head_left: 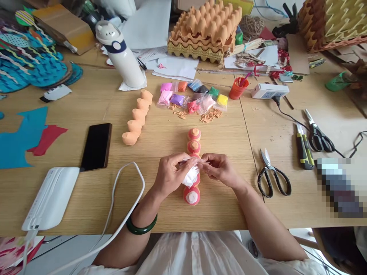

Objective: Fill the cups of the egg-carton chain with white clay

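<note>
A small packet of white modelling clay (190,177) is gripped in my left hand (171,172), between thumb and fingers. My right hand (220,168) pinches at the upper right edge of that packet; whether clay or only plastic lies between those fingertips is too small to tell. Below both hands, a strip of egg carton (194,146) lies lengthwise on the table, its bumps covered in red-pink clay. White clay caps its nearest bump, while the two farthest show orange tops. My hands and the packet hide the strip's middle.
Beyond the hands lie colored clay packets (177,100), carton scraps (211,115) and a red cup (238,88). A bare carton strip (137,117) and phone (96,146) are left. Scissors (267,172) and a cutter (304,149) lie right. A white cable (114,191) loops near my left forearm.
</note>
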`<state>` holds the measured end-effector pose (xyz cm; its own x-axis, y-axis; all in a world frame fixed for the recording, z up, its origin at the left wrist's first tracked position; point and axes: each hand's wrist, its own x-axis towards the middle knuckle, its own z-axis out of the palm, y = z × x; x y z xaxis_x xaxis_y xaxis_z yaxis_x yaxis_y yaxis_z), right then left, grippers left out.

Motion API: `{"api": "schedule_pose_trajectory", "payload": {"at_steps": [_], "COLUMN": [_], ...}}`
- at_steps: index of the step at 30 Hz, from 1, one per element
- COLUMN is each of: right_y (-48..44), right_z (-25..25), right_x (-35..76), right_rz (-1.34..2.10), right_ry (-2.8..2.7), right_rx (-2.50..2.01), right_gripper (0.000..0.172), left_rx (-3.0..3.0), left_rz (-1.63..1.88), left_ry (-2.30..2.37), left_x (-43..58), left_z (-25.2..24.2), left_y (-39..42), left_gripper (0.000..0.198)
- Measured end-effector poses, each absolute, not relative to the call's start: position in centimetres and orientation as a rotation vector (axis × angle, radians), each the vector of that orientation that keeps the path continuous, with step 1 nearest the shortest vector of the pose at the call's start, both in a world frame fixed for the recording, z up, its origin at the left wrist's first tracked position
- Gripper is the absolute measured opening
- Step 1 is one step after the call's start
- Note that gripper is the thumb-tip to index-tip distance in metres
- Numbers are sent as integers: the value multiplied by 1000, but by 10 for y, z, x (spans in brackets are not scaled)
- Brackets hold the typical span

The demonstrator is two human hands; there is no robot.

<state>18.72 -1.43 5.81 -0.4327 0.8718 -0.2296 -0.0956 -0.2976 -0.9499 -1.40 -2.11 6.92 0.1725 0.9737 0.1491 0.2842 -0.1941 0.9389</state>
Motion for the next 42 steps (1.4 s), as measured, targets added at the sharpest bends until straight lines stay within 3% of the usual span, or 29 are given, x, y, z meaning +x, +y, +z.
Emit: {"api": "schedule_pose_trajectory", "payload": {"at_steps": [16, 25, 29, 34, 37, 42], "right_y": [-13, 8, 30, 94, 143, 186], "right_z": [71, 100, 108, 103, 89, 64], "right_x": [188, 180, 172, 160, 150, 146], "right_rz": [1731, 1857, 1887, 1572, 1275, 1135], "right_ry": [-1283, -1398, -1436, -1237, -1041, -959], "right_rx": [-1232, -1274, -1232, -1271, -1405, -1534], "right_gripper": [48, 46, 46, 38, 36, 33], "left_rx": [1579, 1443, 1320, 1119, 1089, 1287], "left_rz": [1011, 1203, 1338, 1688, 1712, 1686], "left_ry": [1099, 1237, 1279, 1408, 1399, 1365], "left_x": [-15, -14, -17, -18, -14, -10], "left_z": [63, 66, 62, 48, 40, 29], "left_y": [-17, -20, -13, -4, -4, -4], "left_gripper": [14, 53, 50, 54, 49, 36]}}
